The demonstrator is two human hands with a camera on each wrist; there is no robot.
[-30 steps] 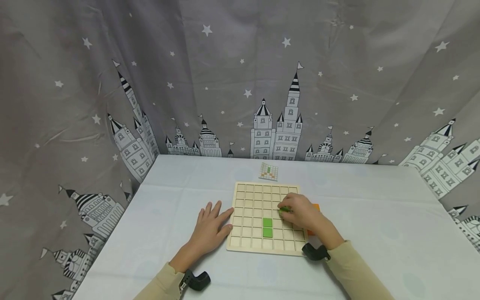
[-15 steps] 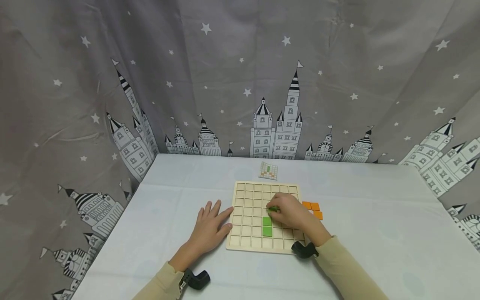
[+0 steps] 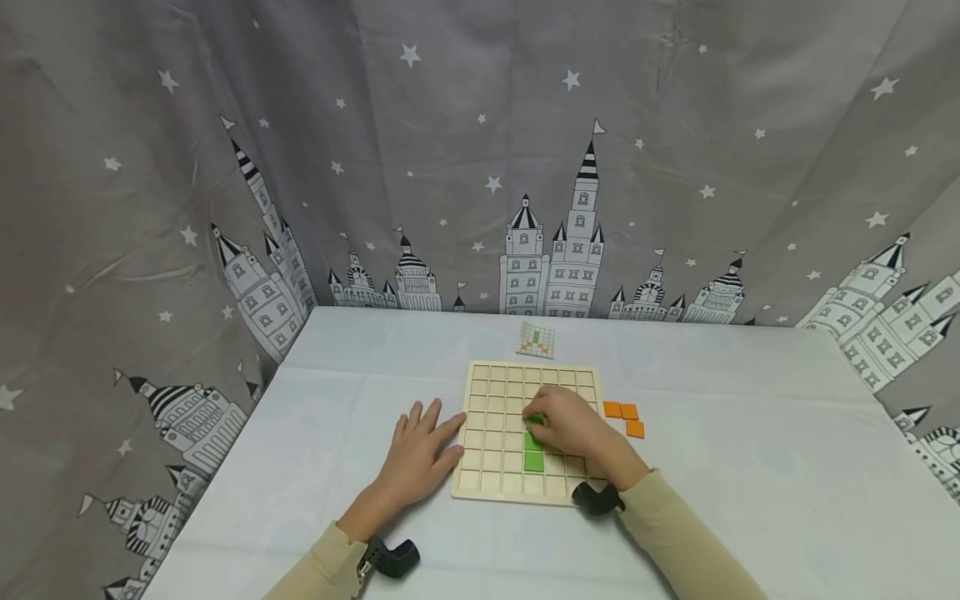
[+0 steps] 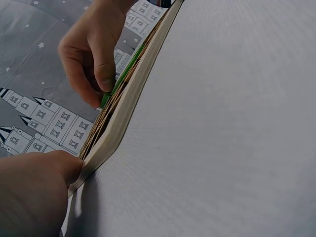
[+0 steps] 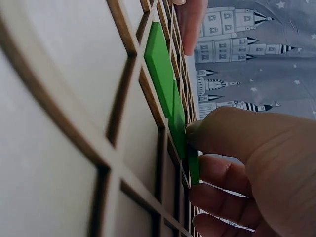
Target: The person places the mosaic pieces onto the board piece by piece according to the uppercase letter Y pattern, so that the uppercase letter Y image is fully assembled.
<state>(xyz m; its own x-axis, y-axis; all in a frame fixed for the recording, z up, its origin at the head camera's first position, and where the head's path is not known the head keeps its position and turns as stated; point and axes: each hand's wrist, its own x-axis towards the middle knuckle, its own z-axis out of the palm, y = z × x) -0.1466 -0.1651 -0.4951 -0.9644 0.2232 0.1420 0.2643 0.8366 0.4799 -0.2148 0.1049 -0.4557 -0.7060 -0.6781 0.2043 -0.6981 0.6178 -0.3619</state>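
Observation:
A pale wooden grid board (image 3: 491, 477) lies on the white table. My right hand (image 3: 572, 423) is over its middle and pinches a green square tile (image 5: 193, 167) between thumb and fingers, right at the grid. Two more green tiles (image 3: 533, 462) sit in neighbouring cells of one column, on the near side of the pinched one; the right wrist view shows them in line. My left hand (image 3: 420, 450) rests with spread, straight fingers on the table, thumb and forefinger touching the board's left edge. In the left wrist view, the left thumb (image 4: 66, 165) meets the board's rim.
Several orange square tiles (image 3: 635, 429) lie on the table just right of the board. Behind the board is a small card (image 3: 536, 341) printed with a coloured grid pattern. A grey curtain (image 3: 450, 150) with castles and stars hangs at the table's back edge.
My right hand has moved left across the board with the green tile, to the cell beyond the two placed ones. The orange tiles have come into fuller view. The left hand has stayed put.

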